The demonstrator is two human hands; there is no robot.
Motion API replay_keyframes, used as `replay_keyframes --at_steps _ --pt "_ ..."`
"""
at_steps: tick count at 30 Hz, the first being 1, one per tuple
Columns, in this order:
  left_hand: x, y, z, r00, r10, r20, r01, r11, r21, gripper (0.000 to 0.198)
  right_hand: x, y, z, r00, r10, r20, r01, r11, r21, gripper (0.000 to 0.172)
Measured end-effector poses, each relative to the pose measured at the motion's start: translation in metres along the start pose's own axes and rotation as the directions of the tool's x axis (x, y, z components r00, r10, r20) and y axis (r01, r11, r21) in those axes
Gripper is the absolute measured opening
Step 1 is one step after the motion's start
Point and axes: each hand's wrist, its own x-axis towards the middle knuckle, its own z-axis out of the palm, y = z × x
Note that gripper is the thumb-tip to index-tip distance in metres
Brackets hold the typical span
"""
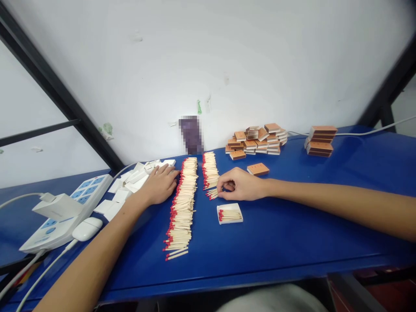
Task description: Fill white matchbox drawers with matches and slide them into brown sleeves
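My right hand (242,184) is closed, thumb and fingertips pinched at a few red-headed matches (212,193) by the near end of the shorter match row (210,171). Just below it lies a white matchbox tray (230,220) partly filled with matches. My left hand (160,184) rests palm down with fingers stretched out, holding nothing. It lies between a heap of white empty trays (130,181) and the long match row (182,203), its fingertips close to the red heads. A single orange matchbox sleeve (258,169) lies behind my right hand.
Orange matchbox sleeves (256,141) are piled against the wall, with a smaller stack (321,141) farther right. A power strip (69,216), a plugged-in charger (58,207), a white earphone case (87,229) and cables occupy the left. A blurred dark rectangle (191,135) stands at the wall.
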Motion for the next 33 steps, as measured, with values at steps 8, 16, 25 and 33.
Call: replay_keyframes --at_steps 8,16,25,33 --pt "0.0005 -0.0006 -0.0001 1.0 -0.002 -0.004 0.002 1.0 -0.017 0.045 -0.0011 -0.0006 0.0004 0.998 -0.006 0.061 0.007 1.0 -0.012 0.01" --pt "-0.0018 0.0026 -0.0045 1.0 -0.006 0.001 0.006 1.0 -0.005 0.045 -0.0009 -0.0059 -0.0026 0.99 -0.04 0.134 0.052 0.995 -0.089 0.013" --pt "-0.0006 -0.0001 -0.0023 1.0 0.0 -0.01 0.0 1.0 0.0 0.046 -0.0014 -0.0057 -0.002 0.993 -0.045 0.113 0.057 0.993 -0.104 0.013" --pt "0.0005 -0.0011 -0.0024 1.0 0.011 0.002 -0.011 1.0 0.015 0.049 -0.0023 -0.006 -0.0023 0.993 -0.032 0.115 0.047 0.991 -0.129 0.013"
